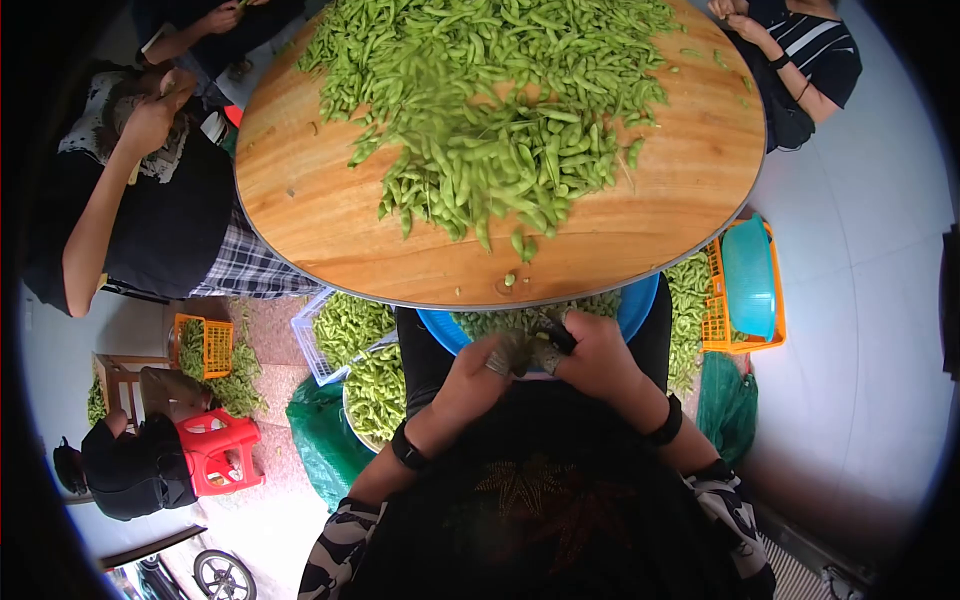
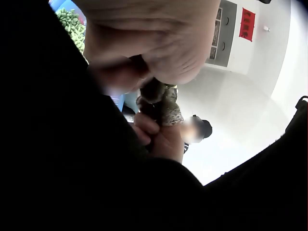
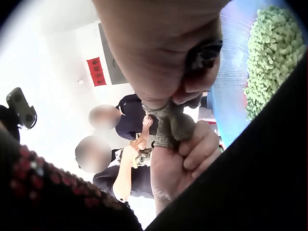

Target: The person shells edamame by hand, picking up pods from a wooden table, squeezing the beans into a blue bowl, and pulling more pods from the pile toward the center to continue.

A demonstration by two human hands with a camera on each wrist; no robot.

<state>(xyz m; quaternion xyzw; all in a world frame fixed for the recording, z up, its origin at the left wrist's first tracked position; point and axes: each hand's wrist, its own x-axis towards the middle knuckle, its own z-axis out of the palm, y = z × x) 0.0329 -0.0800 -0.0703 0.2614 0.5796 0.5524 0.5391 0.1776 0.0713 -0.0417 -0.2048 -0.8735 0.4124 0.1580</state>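
My left hand and right hand meet fingertip to fingertip over a blue basin. Grey, cloth-like covers wrap the thumbs and some fingertips. A small black object sits in my right hand's curled fingers. Blurred dark covers fill the gap between the hands in the head view, and I cannot tell what the left fingers hold. Pale green shelled beans lie in the basin. Just beyond, a big heap of green edamame pods covers much of the round wooden table.
Pods fill a white crate at left and lie beside an orange crate at right, which bears a teal basin. Green sacks flank my legs. Other people sit around the table; a red stool stands left.
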